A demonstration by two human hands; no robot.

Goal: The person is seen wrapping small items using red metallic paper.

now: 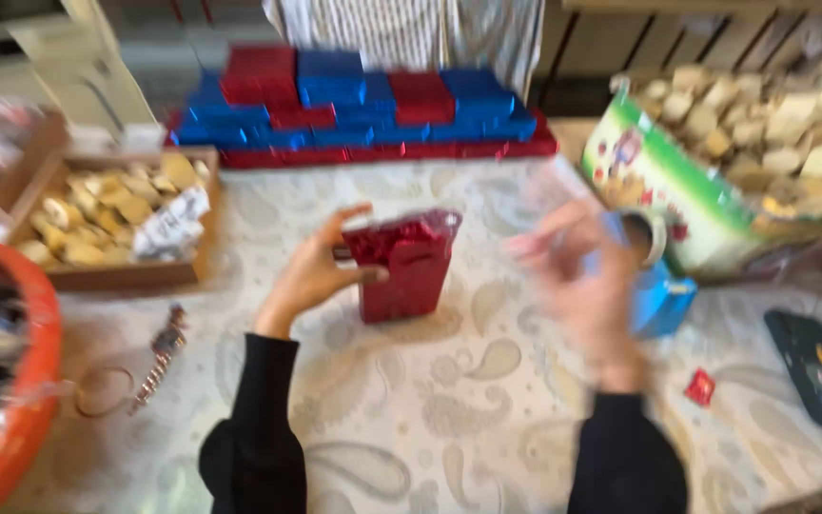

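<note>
Red foil gift bag [401,266], shiny and crinkled, is standing upright near the middle of the paisley-patterned tablecloth [487,400], and the left hand [311,276] is grasping its left edge, thumb in front and fingers curling behind the top. Going from the biggest things down: the cloth is covering the whole table; along its far edge a long stack of red and blue flat boxes [363,109] is sitting in several layers. At the right, a green printed carton [687,200] is lying tilted beside a heap of pale wooden blocks [773,124]. At the left, an orange round tub [21,381] is poking into view, and behind it a shallow brown tray [116,276] is holding yellowish pieces and a white wrapper. The right hand [577,276] is blurring in motion well to the right of the bag, over a blue box [668,300]; whether it is clenching anything I cannot tell. A dark tablet-like slab [820,371] is lying at the right edge. A beaded bracelet [159,357] is lying left of the forearm, and a tiny red foil scrap [699,387] is resting near the right wrist.
</note>
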